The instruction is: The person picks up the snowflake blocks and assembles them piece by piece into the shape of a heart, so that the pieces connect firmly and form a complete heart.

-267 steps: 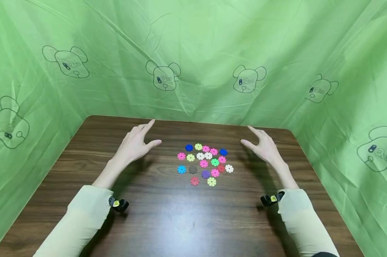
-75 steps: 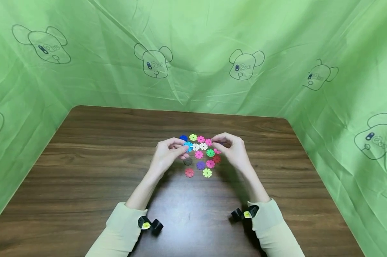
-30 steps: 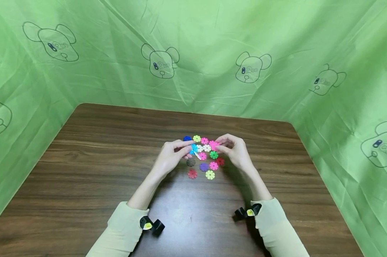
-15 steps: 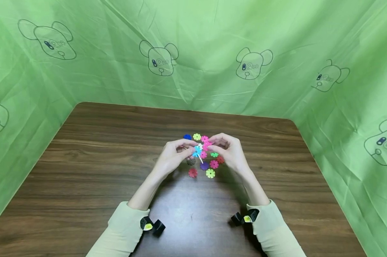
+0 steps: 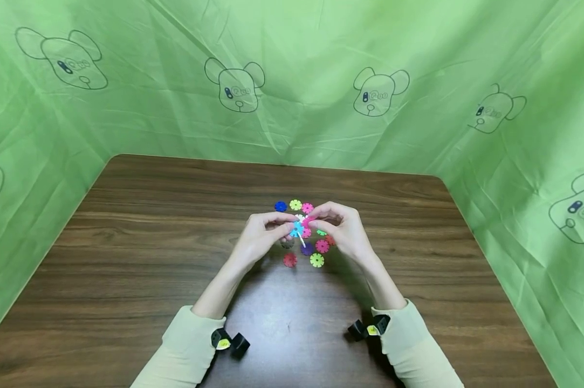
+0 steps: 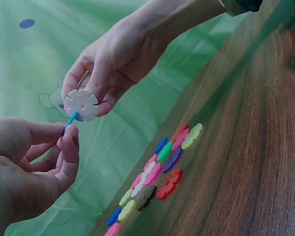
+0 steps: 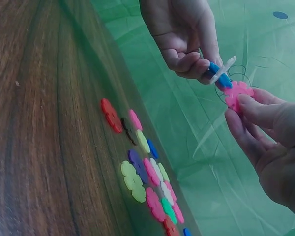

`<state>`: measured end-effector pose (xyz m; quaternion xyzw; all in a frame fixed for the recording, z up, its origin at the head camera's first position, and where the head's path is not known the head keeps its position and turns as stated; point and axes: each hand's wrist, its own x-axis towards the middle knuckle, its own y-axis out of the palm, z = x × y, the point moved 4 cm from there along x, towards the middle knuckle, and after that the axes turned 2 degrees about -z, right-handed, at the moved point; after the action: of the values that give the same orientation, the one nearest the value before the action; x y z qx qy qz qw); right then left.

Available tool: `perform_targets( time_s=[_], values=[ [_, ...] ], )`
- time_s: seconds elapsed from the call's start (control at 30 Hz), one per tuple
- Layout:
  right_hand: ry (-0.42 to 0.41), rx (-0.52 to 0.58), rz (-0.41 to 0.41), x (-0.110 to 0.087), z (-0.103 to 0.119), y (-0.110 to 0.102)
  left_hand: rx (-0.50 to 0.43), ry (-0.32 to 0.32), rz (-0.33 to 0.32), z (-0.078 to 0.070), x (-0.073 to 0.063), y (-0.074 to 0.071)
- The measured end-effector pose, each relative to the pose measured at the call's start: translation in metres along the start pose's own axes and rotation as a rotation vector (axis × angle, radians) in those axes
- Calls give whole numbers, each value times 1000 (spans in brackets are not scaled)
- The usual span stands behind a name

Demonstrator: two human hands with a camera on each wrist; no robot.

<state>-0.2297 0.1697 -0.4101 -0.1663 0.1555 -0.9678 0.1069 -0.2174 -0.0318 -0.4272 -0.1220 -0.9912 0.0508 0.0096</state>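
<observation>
In the head view my left hand (image 5: 258,237) pinches a light blue notched plastic disc (image 5: 296,229) between thumb and fingers. A white notched disc (image 7: 223,70) stands crosswise in the blue one's slot, as the right wrist view shows; face-on, the white disc (image 6: 82,104) covers part of the scene in the left wrist view. My right hand (image 5: 344,229) pinches a pink notched disc (image 7: 238,94) by its edge. The pink disc's rim is right at the blue disc's edge. Both hands are raised over the loose discs.
Several loose notched discs lie flat on the brown wooden table (image 5: 175,205), among them a red disc (image 5: 290,260), a yellow disc (image 5: 317,260) and a dark blue disc (image 5: 280,206). A green curtain (image 5: 292,81) encloses the table's back and sides.
Both hands began apart and open. The left took the blue disc, and the white one joined it. The right then picked up a pink disc and brought it leftward against the blue one.
</observation>
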Motion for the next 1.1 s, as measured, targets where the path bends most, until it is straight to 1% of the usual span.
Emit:
perform_targets(
  time_s=[0.2, 0.43, 0.53, 0.67, 0.9, 1.1],
  values=[
    [-35, -5, -16, 0, 3, 2, 7, 0, 0, 1, 0, 0],
    [-88, 23, -5, 0, 6, 3, 45, 8, 3, 1, 0, -2],
    [-93, 19, 4, -1, 7, 3, 56, 8, 2, 1, 0, -2],
    [-98, -6, 22, -1, 8, 2, 49, 8, 1, 1, 0, -2],
    [-114, -12, 30, -1, 10, 1, 32, 21, -3, 2, 0, -2],
    [-122, -24, 42, -3, 10, 2, 62, 37, -2, 2, 1, 1]
  ],
)
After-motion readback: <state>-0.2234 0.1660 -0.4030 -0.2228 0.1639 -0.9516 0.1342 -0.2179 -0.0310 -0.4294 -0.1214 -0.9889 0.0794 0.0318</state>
